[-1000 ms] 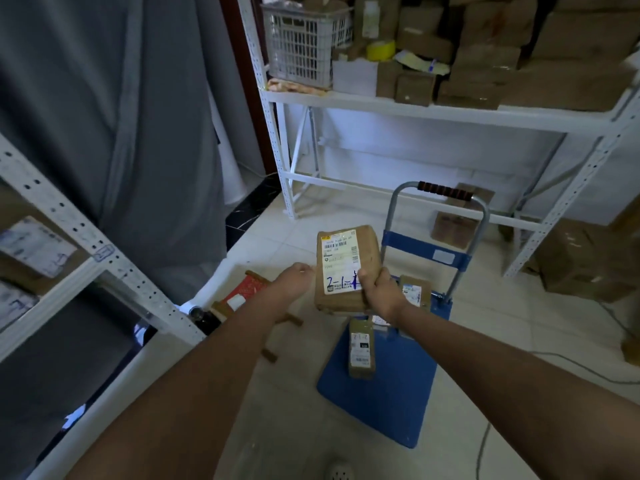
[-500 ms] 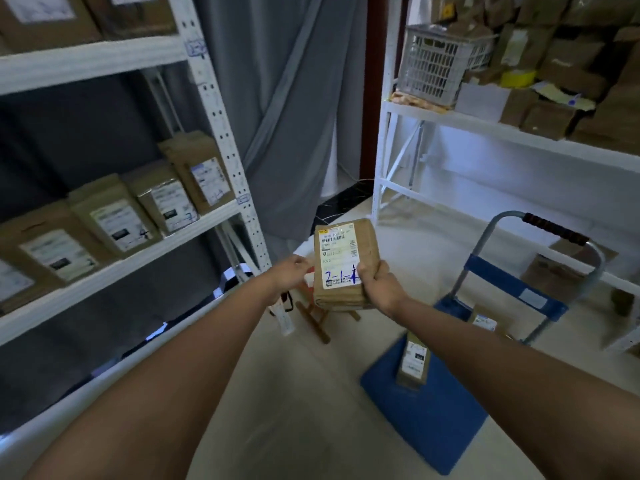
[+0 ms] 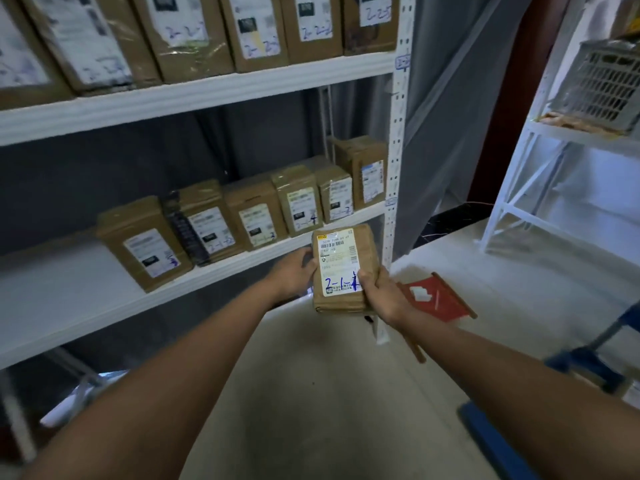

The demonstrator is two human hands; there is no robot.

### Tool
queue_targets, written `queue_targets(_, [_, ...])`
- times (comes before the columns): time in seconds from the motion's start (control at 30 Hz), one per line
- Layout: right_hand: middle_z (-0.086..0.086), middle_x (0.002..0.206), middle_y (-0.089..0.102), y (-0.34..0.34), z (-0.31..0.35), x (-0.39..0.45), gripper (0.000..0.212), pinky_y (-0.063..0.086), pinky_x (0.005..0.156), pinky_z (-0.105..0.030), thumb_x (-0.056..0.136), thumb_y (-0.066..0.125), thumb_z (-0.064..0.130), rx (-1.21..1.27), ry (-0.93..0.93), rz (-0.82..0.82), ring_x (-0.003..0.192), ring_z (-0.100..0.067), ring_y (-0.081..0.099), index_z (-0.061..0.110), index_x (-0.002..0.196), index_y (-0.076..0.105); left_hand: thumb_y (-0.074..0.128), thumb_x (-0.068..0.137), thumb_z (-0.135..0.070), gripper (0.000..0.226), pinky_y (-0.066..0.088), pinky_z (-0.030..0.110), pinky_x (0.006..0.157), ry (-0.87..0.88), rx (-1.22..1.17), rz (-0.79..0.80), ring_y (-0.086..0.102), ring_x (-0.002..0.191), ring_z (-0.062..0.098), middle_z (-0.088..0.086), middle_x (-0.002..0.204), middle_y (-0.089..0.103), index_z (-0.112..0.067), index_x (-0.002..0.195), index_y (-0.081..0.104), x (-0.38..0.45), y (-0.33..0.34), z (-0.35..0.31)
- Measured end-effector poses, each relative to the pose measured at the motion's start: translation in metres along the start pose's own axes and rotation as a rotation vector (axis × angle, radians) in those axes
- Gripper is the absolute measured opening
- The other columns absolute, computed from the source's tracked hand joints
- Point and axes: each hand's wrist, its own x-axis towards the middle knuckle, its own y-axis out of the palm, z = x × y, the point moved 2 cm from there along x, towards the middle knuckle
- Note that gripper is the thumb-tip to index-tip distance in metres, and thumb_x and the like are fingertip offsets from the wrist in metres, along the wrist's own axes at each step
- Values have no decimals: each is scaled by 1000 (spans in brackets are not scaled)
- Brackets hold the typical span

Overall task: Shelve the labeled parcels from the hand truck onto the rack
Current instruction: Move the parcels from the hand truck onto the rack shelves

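A brown parcel (image 3: pixel 343 268) is held upright in front of the rack (image 3: pixel 194 98), just below and in front of the middle shelf (image 3: pixel 79 292). It is gripped by both hands: the left hand (image 3: pixel 292 271) is curled round its 9 o'clock edge, the right hand (image 3: pixel 379 294) round its lower 3 o'clock corner, thumb across the label (image 3: pixel 339 263). The long axis runs 12 to 6 o'clock; the label faces the camera, with "2-1-" handwritten in blue, the last character partly hidden by the thumb.

Shelved parcels (image 3: pixel 242 220) stand in a row on the middle shelf, labels outward, similar 2-1 markings faintly legible. Bare shelf is seen at 9 o'clock of the row's leftmost parcel.

Judgement: the step in hand is placement. The code should be matched to the row, the parcel kept upright with label outward, and set down beside a neighbour without toppling it. The hand truck (image 3: pixel 502 441) lies at 4 o'clock.
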Motion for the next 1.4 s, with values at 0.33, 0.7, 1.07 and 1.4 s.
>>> queue_targets(0.33, [-4, 143, 46, 145, 100, -17, 73, 35, 109, -38, 95, 35, 64, 15, -140, 126, 131, -24, 45, 19, 151, 25, 40, 102, -43, 57, 32, 42, 113, -99, 11, -87, 36, 141, 28, 6, 155, 35, -19, 151, 27, -41, -117, 147])
queue_targets(0.7, [-6, 143, 48, 225, 156, -5, 74, 37, 110, -45, 93, 34, 67, -55, -245, 338, 130, -26, 47, 23, 151, 24, 51, 88, -65, 85, 41, 44, 105, -354, -547, -156, 53, 122, 25, 2, 153, 36, -33, 154, 8, -71, -167, 244])
queue_targets(1.07, [3, 132, 55, 291, 208, 24, 54, 42, 100, -32, 102, 35, 50, -16, -364, 672, 113, -14, 52, 28, 151, 24, 57, 85, -65, 68, 57, 40, 84, -479, -834, -323, 69, 100, 22, -3, 105, 75, -40, 141, 28, -85, -202, 314])
queue_targets(1.4, [-4, 152, 40, 354, 237, 46, 72, 47, 90, -21, 96, 50, 52, -240, -461, 660, 134, -25, 44, 18, 153, 23, 70, 80, -55, 65, 58, 36, 74, -539, -915, -420, 71, 97, 25, 7, 104, 74, -31, 133, 41, -107, -227, 389])
